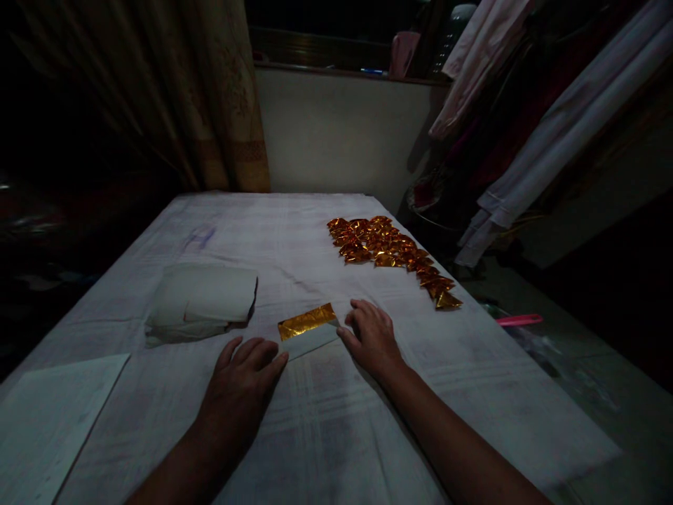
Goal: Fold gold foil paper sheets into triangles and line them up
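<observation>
The paper (308,332) lies on the table between the two hands, a narrow oblong set slightly aslant, its right end farther from the person. It shows two bands: a bright gold one along the far side, creased and catching the light, and a plain pale one along the near side. It looks flat and partly folded at most, though the dimness hides whether any layers overlap.

The left hand (246,368) has its fingers loosely spread, the thumb tip at the paper's near left corner. The right hand (372,335) is likewise loose, the thumb at the right end and the fingers bent and lifted clear. Neither seems to pinch; how hard the thumbs press, I cannot tell.

Judging by the shaped gold pieces (389,247) clustered beyond the right hand, along the table's right edge, many are done, while this one is at an early stage with its shaping left to do. Beyond the left hand sits a pale stack (202,298), perhaps of unworked stock, though its make-up is unclear. A larger white sheet (57,414) lies at the near left.

Around the cloth-covered table (326,449) are a curtain (231,105) and hanging clothes (557,133).
</observation>
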The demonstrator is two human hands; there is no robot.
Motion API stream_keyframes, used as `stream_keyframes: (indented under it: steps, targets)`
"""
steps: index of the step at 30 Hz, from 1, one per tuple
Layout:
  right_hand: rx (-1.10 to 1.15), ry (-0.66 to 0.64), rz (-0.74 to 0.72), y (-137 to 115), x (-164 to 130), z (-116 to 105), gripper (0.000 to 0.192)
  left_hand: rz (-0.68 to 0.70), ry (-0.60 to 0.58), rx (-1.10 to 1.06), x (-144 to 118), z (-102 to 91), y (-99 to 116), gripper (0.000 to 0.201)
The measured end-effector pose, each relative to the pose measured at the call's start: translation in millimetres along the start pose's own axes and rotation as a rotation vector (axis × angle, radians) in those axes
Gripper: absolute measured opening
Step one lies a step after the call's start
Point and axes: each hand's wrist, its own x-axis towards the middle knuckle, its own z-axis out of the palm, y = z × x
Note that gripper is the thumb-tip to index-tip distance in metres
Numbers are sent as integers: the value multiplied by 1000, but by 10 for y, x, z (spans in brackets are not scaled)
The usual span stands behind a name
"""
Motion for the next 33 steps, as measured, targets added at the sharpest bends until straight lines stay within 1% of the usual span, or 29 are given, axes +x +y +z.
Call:
stream_keyframes:
  steps: [3,5,7,9,12,14,17,19,22,25,27,30,33]
  targets:
    - [60,60,-85,31,-9,2,17,-34,63,-105,52,25,-12,25]
    - [90,98,-160,34,-19,-5,27,-78,106,-155,60,47,-22,22]
    - [100,108,-212,17,-29,-14,36,-129,140,-183,42,77,-29,22]
    - [104,97,-235,-9,-32,-18,44,-171,163,-190,16,123,-35,30]
    - [113,64,-244,-47,-12,-12,49,-199,144,-171,4,213,-48,50]
    - [108,20,-230,-64,15,-5,47,-207,117,-153,28,269,-60,50]
    - [92,-46,-195,-79,56,-5,46,-222,84,-156,89,320,-76,38]
    - [94,-66,-184,-82,69,-15,49,-231,65,-183,123,325,-77,29]
    - [113,-74,-168,-74,62,-32,55,-239,45,-246,152,289,-55,20]
    - [141,-61,-142,-60,49,-44,57,-215,23,-319,178,213,-14,15]
    - [178,-48,-133,-57,48,-55,58,-229,34,-349,204,152,10,14]
    - [287,-26,-107,-85,53,-93,55,-359,93,-420,254,67,24,17]
    - [450,1,-16,-160,61,-154,43,-497,124,-574,327,20,20,19]
